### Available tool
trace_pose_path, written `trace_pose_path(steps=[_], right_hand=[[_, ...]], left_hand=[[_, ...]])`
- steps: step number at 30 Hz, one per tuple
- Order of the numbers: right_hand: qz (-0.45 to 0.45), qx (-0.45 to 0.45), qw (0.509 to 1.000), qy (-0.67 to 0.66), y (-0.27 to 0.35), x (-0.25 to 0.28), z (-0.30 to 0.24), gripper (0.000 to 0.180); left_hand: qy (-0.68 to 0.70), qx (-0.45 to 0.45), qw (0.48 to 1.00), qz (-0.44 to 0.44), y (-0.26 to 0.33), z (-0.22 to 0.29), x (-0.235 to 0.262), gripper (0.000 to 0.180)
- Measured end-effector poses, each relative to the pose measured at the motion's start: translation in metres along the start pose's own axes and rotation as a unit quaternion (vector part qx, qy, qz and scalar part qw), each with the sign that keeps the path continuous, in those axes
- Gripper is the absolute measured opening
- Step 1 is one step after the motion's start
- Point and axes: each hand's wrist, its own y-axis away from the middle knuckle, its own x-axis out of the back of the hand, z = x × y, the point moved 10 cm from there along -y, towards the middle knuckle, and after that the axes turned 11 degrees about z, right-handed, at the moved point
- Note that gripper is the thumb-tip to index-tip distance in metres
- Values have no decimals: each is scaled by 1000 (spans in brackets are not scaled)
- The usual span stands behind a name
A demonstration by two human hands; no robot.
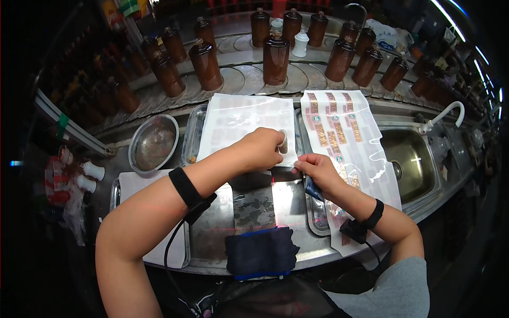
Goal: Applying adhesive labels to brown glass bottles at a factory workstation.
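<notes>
Thin label (284, 142) — small, brownish, pinched in the left hand (263, 148) over a white backing sheet (238, 124) on the steel table (286, 204). It looks light, floppy and sticky, best held by an edge. Right hand (317, 168) closes on a dark blue object (313, 188) beside a second sheet (344, 132) with rows of gold-brown strip labels and round green-white ones.

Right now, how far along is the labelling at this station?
Not far, it seems. The brown bottles on the conveyor show no labels from here. In hand: the left hand pinches a small label over the backing sheet; the right hand steadies its edge. The sheet of labels beside it remains largely full.
</notes>
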Motion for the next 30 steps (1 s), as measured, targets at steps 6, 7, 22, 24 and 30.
trace_pose_path(steps=[6, 7, 22, 24, 30], right_hand=[[-13, 48, 999, -10, -3, -6, -15, 20], [-25, 56, 998, -15, -3, -8, -17, 19], [-47, 95, 994, 4, -12, -15, -24, 21], [-49, 94, 994, 15, -13, -14, -25, 23], [-49, 108, 993, 25, -14, -17, -24, 24]], left_hand=[[41, -55, 997, 39, -19, 2, -10, 24], [41, -55, 997, 38, -22, 0, -11, 24], [133, -30, 991, 14, -38, -17, -9, 21], [130, 4, 991, -19, -37, -19, -12, 21], [148, 16, 988, -34, -35, -22, -12, 19]])
